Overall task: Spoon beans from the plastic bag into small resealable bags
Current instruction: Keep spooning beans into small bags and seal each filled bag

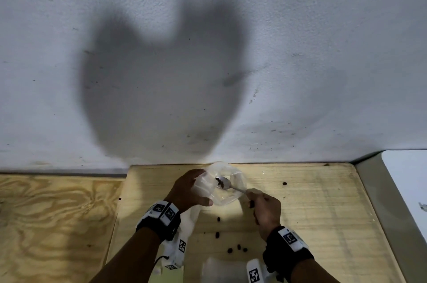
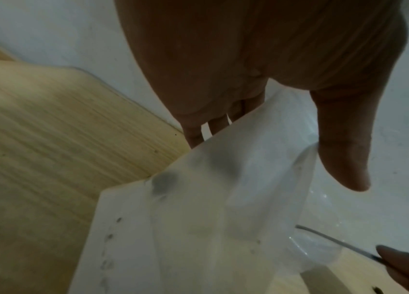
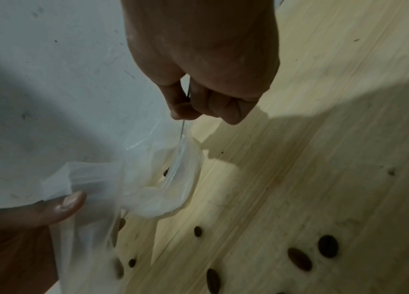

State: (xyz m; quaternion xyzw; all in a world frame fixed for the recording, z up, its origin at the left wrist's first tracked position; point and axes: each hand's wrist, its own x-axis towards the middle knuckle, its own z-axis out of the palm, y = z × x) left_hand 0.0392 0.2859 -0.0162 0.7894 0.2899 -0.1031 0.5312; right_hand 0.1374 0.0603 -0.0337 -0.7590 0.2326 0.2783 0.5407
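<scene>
My left hand (image 1: 191, 190) grips a small clear resealable bag (image 1: 227, 198) and holds its mouth open above the wooden board (image 1: 312, 202). My right hand (image 1: 265, 210) pinches the thin handle of a metal spoon (image 1: 227, 184). The spoon bowl carries a few dark beans and sits inside the bag's mouth. In the left wrist view my thumb (image 2: 344, 159) presses the bag (image 2: 236, 199) against my fingers, and the spoon handle (image 2: 336, 241) enters from the right. In the right wrist view the spoon handle (image 3: 182, 131) runs from my fingers (image 3: 198, 107) down into the bag (image 3: 163, 191).
Loose dark beans (image 1: 238, 248) lie scattered on the board in front of me, one more (image 1: 284, 183) to the right. Another plastic bag (image 1: 221, 269) lies at the near edge. A white wall (image 1: 208, 51) rises right behind the board. A lower plywood surface (image 1: 53, 225) lies left.
</scene>
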